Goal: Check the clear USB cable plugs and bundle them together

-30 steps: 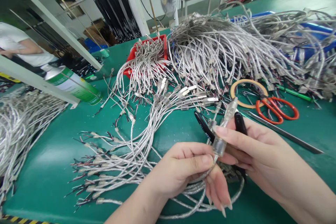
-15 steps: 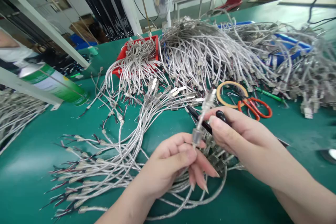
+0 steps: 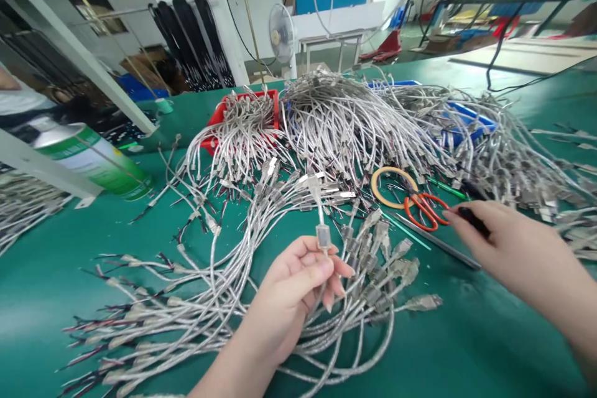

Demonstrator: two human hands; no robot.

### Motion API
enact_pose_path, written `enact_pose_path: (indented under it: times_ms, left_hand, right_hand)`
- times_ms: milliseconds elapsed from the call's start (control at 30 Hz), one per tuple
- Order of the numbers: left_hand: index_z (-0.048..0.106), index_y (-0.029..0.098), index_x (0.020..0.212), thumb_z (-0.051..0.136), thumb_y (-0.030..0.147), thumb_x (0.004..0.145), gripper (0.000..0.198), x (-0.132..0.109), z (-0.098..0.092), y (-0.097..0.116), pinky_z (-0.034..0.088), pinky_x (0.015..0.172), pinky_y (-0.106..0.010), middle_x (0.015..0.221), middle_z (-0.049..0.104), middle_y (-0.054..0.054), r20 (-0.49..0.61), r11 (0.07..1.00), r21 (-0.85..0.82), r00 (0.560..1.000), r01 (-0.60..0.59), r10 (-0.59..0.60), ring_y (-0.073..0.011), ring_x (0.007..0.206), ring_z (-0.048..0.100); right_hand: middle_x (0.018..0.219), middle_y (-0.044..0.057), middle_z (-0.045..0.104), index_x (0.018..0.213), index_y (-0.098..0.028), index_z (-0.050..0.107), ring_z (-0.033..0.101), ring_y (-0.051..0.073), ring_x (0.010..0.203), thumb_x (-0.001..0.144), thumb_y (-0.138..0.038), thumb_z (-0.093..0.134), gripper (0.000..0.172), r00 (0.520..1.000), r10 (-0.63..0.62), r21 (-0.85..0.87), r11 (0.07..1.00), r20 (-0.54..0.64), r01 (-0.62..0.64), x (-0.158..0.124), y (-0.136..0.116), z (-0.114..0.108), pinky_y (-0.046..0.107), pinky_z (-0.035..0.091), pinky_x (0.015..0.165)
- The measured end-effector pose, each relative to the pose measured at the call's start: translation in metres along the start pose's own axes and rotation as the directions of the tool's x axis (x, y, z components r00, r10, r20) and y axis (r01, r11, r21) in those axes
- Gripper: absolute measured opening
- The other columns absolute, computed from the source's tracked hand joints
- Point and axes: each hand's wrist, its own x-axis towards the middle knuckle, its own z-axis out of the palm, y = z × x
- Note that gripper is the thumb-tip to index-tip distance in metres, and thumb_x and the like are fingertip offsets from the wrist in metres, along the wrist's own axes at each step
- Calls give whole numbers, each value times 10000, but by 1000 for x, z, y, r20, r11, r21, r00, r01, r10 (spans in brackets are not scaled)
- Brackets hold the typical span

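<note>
My left hand (image 3: pixel 291 292) is closed, pinching a silvery USB cable (image 3: pixel 323 236) just below its grey ferrite core, with the plug pointing up and away from me. At the right, my right hand (image 3: pixel 517 245) is closed on a black-handled tool (image 3: pixel 473 222), mostly covered by the fingers, so its kind is unclear. Its fingertips are beside the orange-handled scissors (image 3: pixel 426 211). Under and around my left hand lies a loose bundle of similar cables (image 3: pixel 233 267), plugs to the right and stripped wire ends to the left.
A red bin (image 3: pixel 217 117) and a blue bin (image 3: pixel 471 124) hold heaped cables (image 3: pixel 354 118) at the back. A tape roll (image 3: pixel 375 186), a thin metal rod (image 3: pixel 448 245) and a green stick (image 3: pixel 413 231) lie near the scissors. A spray can (image 3: pixel 100 161) stands left.
My right hand has moved right, away from the cable, carrying the black-handled tool to beside the scissors. My left hand keeps hold of the cable and has shifted slightly left. The view has tilted up.
</note>
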Motion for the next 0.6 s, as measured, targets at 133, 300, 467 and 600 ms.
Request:
enact_pose_path:
  times_ms: [133, 300, 467, 600]
  left_hand:
    - [634, 125, 888, 807, 222, 750, 241, 0, 1, -2, 405, 535, -195, 727, 660, -24, -30, 1000, 5, 1000, 8, -8, -91, 607, 564]
    - [641, 115, 888, 807, 215, 731, 250, 1, -1, -2, 404, 534, -197, 715, 653, -29, -28, 1000, -8, 999, 15, -15, -90, 594, 554]
    - [645, 113, 877, 812, 217, 718, 253, 0, -1, 0, 410, 528, -195, 710, 655, -30, -20, 1000, -19, 1000, 15, -15, -88, 588, 555]
    - [664, 112, 887, 829, 208, 682, 281, -2, 1, -1, 418, 530, -197, 740, 658, -27, -42, 1000, -16, 999, -1, 0, -90, 609, 566]
  right_hand:
    - [961, 30, 666, 979, -210, 649, 632, 169, 812, 984, -344, 588, 147, 983, -140, -19, 989, 120, 144, 3, 15, 26, 327, 522, 705]
    - [955, 28, 681, 972, -195, 662, 656, 170, 827, 982, -403, 607, 215, 958, -222, 10, 975, 184, 224, 6, 20, 51, 354, 563, 751]
    - [895, 8, 660, 914, -193, 644, 645, 155, 786, 979, -361, 618, 182, 978, -171, 46, 985, 117, 166, 6, 20, 51, 330, 554, 722]
    - [777, 13, 675, 911, -240, 562, 618, 161, 593, 998, -353, 546, 144, 998, -56, 138, 989, 33, 51, 2, 10, 26, 296, 490, 547]
